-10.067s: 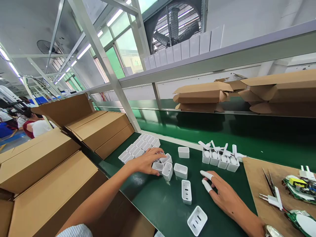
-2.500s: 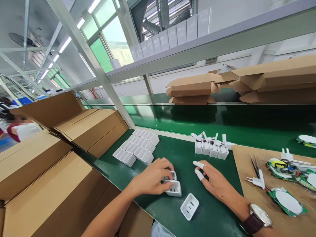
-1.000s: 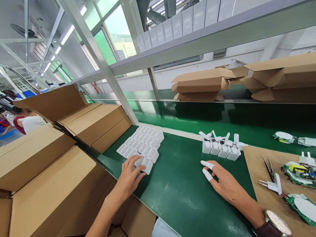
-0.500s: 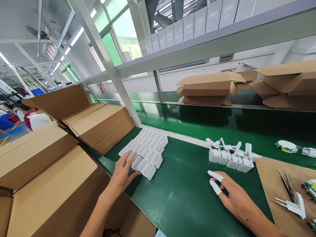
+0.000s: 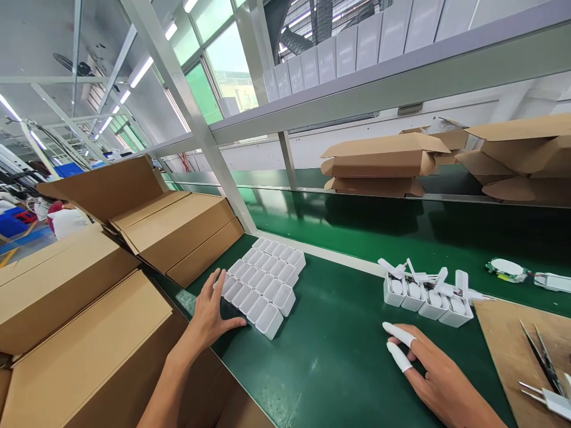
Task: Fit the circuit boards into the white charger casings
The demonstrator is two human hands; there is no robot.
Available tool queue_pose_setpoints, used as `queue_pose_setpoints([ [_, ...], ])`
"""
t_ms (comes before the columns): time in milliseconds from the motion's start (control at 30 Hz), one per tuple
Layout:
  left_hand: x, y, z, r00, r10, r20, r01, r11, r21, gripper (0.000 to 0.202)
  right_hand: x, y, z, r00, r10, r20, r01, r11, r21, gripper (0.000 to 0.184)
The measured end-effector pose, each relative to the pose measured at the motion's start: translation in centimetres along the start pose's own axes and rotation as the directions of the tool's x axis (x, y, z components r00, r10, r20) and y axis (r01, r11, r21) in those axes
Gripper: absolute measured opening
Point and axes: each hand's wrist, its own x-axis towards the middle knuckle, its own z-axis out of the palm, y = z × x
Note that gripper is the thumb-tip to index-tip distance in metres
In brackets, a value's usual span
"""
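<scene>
On the green bench a block of small white open-topped plastic cases (image 5: 263, 279) stands in close rows. My left hand (image 5: 209, 312) is at the near left edge of this block, thumb and fingers spread, holding nothing; whether a fingertip touches a case I cannot tell. My right hand (image 5: 430, 368) rests low over the bench on the right, its fingers stretched out and bare of any object. White finger cots (image 5: 399, 356) cover two of its fingertips. Just beyond it stands a short row of white cases filled with parts (image 5: 428, 300), with white pieces and wires sticking up.
Tweezers (image 5: 542, 356) lie on a brown board (image 5: 499, 333) at the right, by a white plug-like part (image 5: 551, 401). A circuit board with a white disc (image 5: 508, 269) sits behind. Cardboard boxes (image 5: 178, 226) crowd the left; open cartons (image 5: 379, 163) stand behind. A metal post (image 5: 218, 160) rises from the bench.
My left hand has drawn back a little to the left from the white cases, its fingers spread wider. The right hand looks much the same; the view has shifted slightly.
</scene>
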Motion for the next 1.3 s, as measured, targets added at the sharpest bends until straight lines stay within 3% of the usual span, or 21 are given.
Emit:
queue_pose_setpoints([
  [133, 0.6, -1.1, 0.3, 0.996, -0.072, 0.051, 0.078, 0.99, -0.12, 0.123, 0.2, -0.6, -0.5, 1.0, -0.013, -0.014, 0.013, 1.0, -0.022, 0.032],
  [233, 0.5, -1.1, 0.2, 0.997, -0.069, 0.039, 0.072, 0.994, -0.086, 0.123, 0.8, -1.7, -1.3, 1.0, -0.005, 0.01, 0.005, 1.0, -0.021, 0.031],
  [333, 0.1, 0.3, -0.5, 1.0, 0.01, 0.005, -0.01, 1.0, -0.009, 0.129, 1.5, -2.7, -1.9, 1.0, 0.003, 0.022, -0.002, 1.0, -0.021, 0.031],
  [433, -0.1, 2.7, -1.5, 0.987, 0.159, 0.027, -0.159, 0.987, 0.003, 0.131, 1.9, -3.2, -1.9, 1.0, 0.007, 0.023, -0.006, 1.0, -0.022, 0.032],
  [533, 0.3, 5.4, -2.2, 0.957, 0.278, 0.087, -0.279, 0.96, 0.007, 0.125, 2.1, -3.3, -1.9, 0.999, 0.02, 0.032, -0.02, 1.0, -0.018, 0.034],
  [633, 1.4, 8.1, -2.1, 0.915, 0.384, 0.124, -0.387, 0.922, 0.004, 0.104, 1.8, -2.9, -1.9, 0.996, 0.051, 0.069, -0.051, 0.999, -0.006, 0.036],
  [733, 3.5, 11.3, -0.9, 0.827, 0.541, 0.154, -0.554, 0.831, 0.059, 0.083, 1.5, -2.3, -2.1, 0.989, 0.089, 0.118, -0.09, 0.996, 0.005, 0.039],
  [833, 6.8, 14.7, 1.3, 0.751, 0.618, 0.235, -0.654, 0.744, 0.135, 0.077, 1.5, -2.1, -2.2, 0.985, 0.109, 0.131, -0.112, 0.994, 0.012, 0.038],
  [967, 12.1, 17.8, 4.2, 0.75, 0.555, 0.36, -0.643, 0.739, 0.201, 0.054, 1.8, -1.7, -1.9, 0.992, 0.093, 0.089, -0.096, 0.995, 0.026, 0.034],
  [1067, 15.1, 18.3, 5.8, 0.772, 0.478, 0.418, -0.601, 0.764, 0.236, 0.04, 1.8, -1.0, -1.5, 0.997, 0.063, 0.054, -0.065, 0.997, 0.037, 0.033],
  [1167, 16.4, 17.8, 6.9, 0.801, 0.374, 0.468, -0.533, 0.802, 0.27, 0.03, 1.6, 0.0, -1.0, 0.998, 0.049, 0.048, -0.051, 0.998, 0.039, 0.034],
  [1300, 17.1, 17.0, 7.3, 0.826, 0.297, 0.479, -0.451, 0.857, 0.248, 0.034, 1.3, 1.2, -0.7, 0.992, 0.081, 0.101, -0.085, 0.996, 0.041, 0.038],
])
